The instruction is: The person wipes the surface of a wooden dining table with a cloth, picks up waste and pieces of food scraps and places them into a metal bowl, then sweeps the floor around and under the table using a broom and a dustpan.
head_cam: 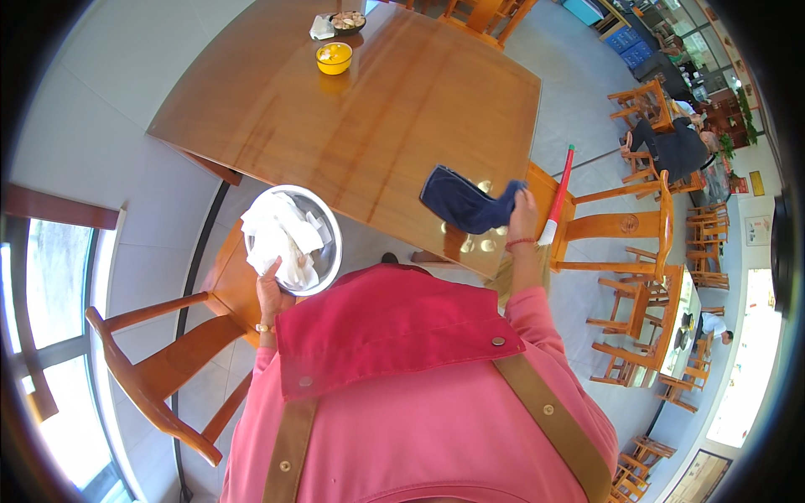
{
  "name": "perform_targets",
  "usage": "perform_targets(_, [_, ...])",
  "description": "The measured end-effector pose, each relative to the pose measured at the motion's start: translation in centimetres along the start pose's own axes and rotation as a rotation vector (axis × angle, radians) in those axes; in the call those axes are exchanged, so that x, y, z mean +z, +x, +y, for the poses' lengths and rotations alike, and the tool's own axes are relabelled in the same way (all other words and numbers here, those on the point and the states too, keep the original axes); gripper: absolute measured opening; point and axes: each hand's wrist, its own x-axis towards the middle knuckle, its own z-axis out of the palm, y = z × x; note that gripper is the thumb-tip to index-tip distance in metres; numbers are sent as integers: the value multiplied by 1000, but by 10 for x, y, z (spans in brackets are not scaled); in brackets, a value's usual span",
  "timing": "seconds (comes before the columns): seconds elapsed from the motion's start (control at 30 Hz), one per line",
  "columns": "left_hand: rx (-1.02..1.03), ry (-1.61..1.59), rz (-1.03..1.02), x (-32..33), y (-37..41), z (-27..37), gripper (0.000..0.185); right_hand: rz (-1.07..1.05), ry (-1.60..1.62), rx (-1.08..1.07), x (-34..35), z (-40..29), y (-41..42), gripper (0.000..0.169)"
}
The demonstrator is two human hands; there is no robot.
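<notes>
My left hand (272, 295) grips the rim of a round metal bowl (335, 251) that holds crumpled white tissues (286, 236). The bowl is beside the near edge of a glossy wooden table (377, 126). In my right hand (523, 214) is one end of a dark blue cloth (462, 201), which stretches to the left over the table's near right corner. Light reflections show on the wood around the cloth. A broom (561, 195) with a red handle leans by the chair, just right of my right hand.
A yellow bowl (334, 58) and a dark bowl of light pieces (348, 22) stand at the table's far side. One wooden chair (170, 352) is at my left, another (616, 229) at my right. A person in dark clothes (679, 148) sits farther off at the right.
</notes>
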Motion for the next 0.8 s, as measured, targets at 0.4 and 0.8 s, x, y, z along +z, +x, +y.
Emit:
perform_targets(0.4, [141, 19, 152, -9, 26, -6, 46, -731, -986, -538, 125, 7, -68, 60])
perform_targets(0.8, [80, -78, 238, -14, 24, -14, 37, -622, -1143, -674, 179, 17, -78, 57])
